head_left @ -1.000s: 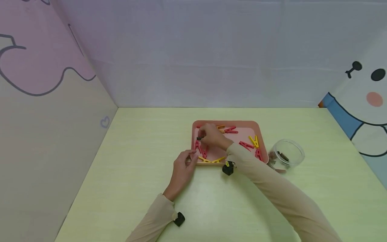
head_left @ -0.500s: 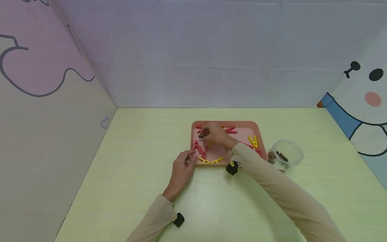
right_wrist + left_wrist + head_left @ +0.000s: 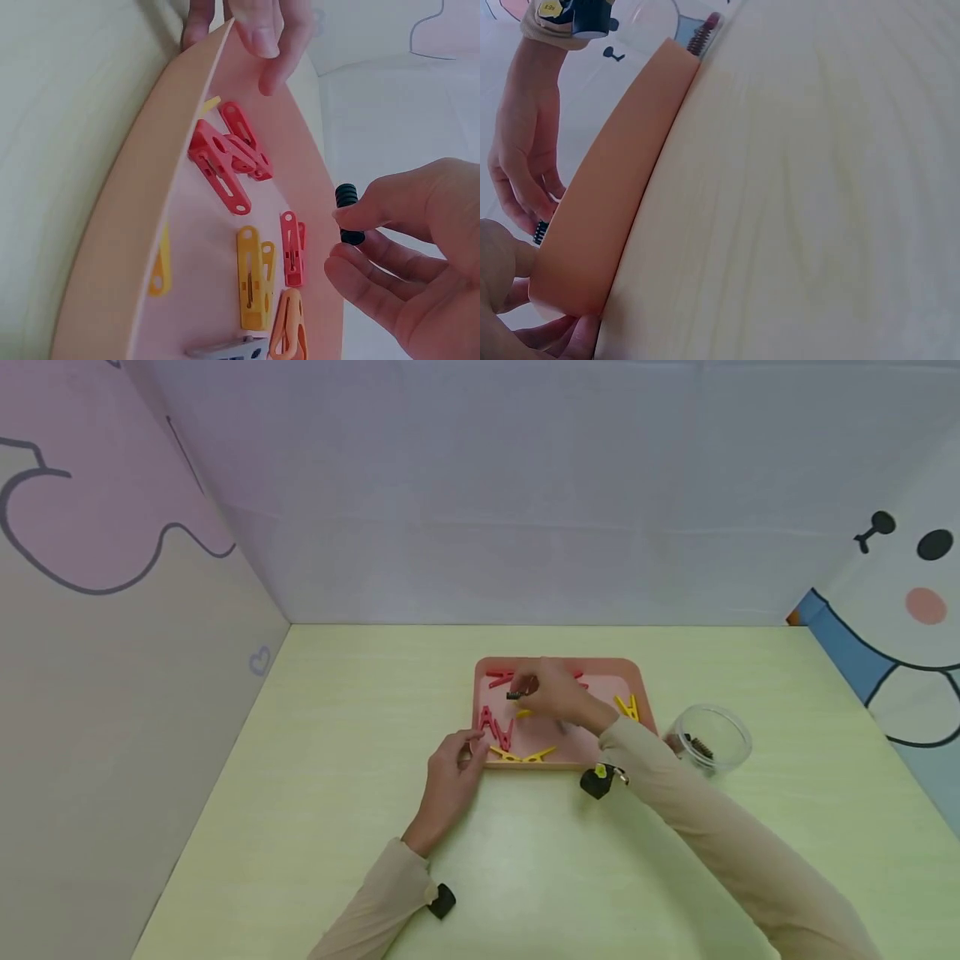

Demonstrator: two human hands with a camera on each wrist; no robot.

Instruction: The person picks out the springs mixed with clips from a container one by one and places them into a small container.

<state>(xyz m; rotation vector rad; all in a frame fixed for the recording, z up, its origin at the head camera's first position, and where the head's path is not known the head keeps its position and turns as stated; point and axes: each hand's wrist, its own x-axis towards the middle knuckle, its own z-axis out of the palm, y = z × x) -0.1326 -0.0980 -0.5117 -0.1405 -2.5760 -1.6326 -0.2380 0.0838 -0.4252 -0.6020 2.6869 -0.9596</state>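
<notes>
My left hand [image 3: 452,777] grips the near left corner of a pink tray [image 3: 611,666], with fingers over its rim in the right wrist view. Above the tray, my right hand [image 3: 558,692] pinches a small dark ribbed cylinder [image 3: 346,195] between thumb and fingers. Inside lie several clothespins: a red clothespin [image 3: 292,247], a yellow clothespin [image 3: 249,277], an orange clothespin [image 3: 289,330] and more at the edges. A grey piece [image 3: 232,350] is partly cut off below them. My right hand and forearm hide part of the tray in the head view.
A round clear tub [image 3: 716,739] stands right of the tray, with dark ribbed pieces [image 3: 700,745] in it. The pale table [image 3: 360,710] ends at a grey-white back wall [image 3: 480,527], with printed side walls left and right.
My right hand has drawn back to the right over the tray, carrying the ribbed cylinder with it. My left hand stays at the tray's corner.
</notes>
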